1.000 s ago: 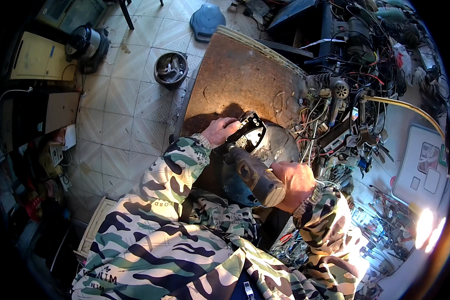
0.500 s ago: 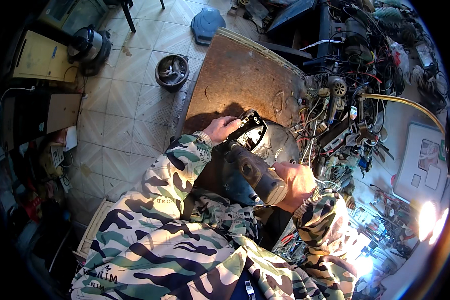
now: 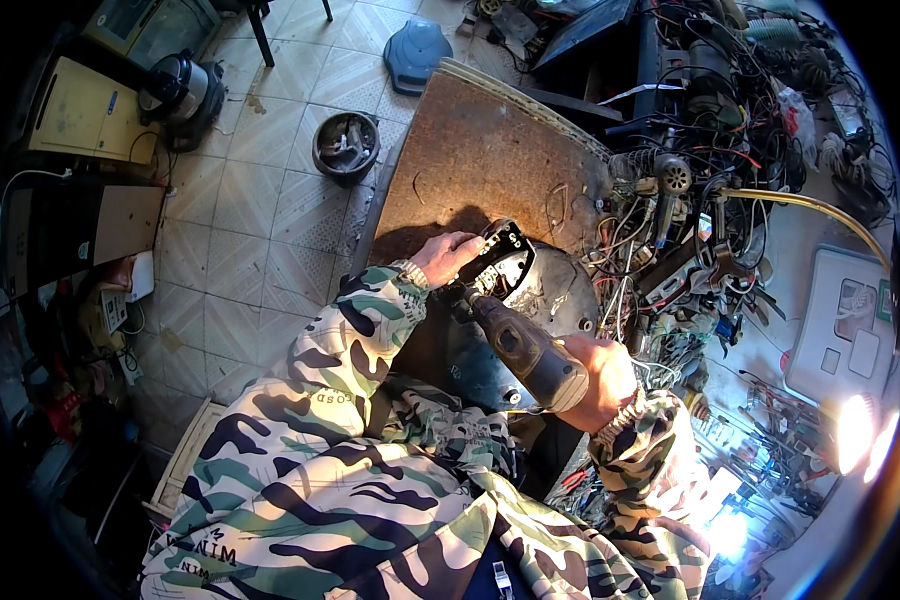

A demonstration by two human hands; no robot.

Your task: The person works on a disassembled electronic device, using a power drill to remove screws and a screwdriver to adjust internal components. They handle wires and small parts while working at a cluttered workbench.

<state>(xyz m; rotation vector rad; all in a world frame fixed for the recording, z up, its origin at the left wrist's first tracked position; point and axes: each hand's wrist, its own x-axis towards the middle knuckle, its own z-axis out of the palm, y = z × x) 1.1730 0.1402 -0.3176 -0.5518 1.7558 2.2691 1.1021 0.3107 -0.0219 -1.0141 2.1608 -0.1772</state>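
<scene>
My right hand [image 3: 602,385] is wrapped round the grip of a worn, dark power drill [image 3: 538,358]. The drill lies slantwise, its nose pointing up and left toward my left hand; the tip of its bit is too small to make out. At the near side of a black open frame [image 3: 518,246], my left hand [image 3: 444,262] has its fingers closed on the frame's left edge. Light-coloured parts show inside that frame. It sits on a rounded, dark, glossy body [image 3: 562,277] with short round pegs, partly hidden under the drill.
A brown wooden board [image 3: 470,130] lies under the work. Tangled wires and tools [image 3: 670,260] crowd its right side, with a lit lamp [image 3: 855,435] and a grey-white case [image 3: 845,325] beyond. On the tiled floor stand a bucket [image 3: 346,172] and a blue stool [image 3: 416,55].
The drill and my right hand have shifted slightly right and toward me, uncovering more of the dark body. My left hand stays on the frame.
</scene>
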